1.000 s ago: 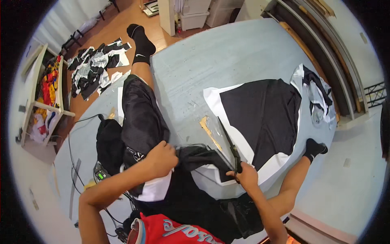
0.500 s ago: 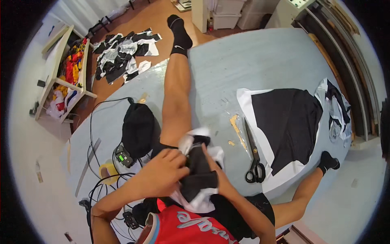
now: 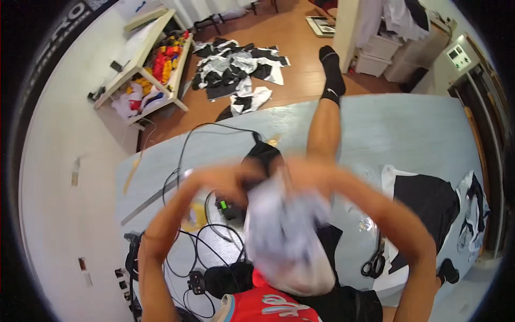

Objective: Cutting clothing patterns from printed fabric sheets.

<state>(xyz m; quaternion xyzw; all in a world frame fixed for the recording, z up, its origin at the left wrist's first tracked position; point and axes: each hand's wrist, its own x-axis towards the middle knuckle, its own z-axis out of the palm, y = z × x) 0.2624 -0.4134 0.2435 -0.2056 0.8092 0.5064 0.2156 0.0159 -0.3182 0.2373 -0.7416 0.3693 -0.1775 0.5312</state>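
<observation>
A crumpled white and grey cloth [image 3: 289,231], smeared by motion, hangs in front of my red shirt, over my lap. My left hand [image 3: 230,180] is closed at its upper left edge, and my right hand [image 3: 308,174] is closed at its upper right. Both hands are blurred, so single fingers do not show clearly. Behind them, partly hidden, lies a black fabric bag [image 3: 264,153]. A small black device with a green light [image 3: 228,208] lies just below my left hand.
Black-handled scissors [image 3: 374,264] lie beside black and white fabric pieces [image 3: 426,209] at right. Cables [image 3: 214,228], a yellow tape roll [image 3: 196,216] and a metal ruler [image 3: 145,206] are at left. A fabric heap [image 3: 241,70] covers the floor beyond the table [image 3: 397,129].
The view has swung left and up. Both hands have lifted away from my lap with the cloth, which now shows mostly white and grey instead of black. My arms are spread wider.
</observation>
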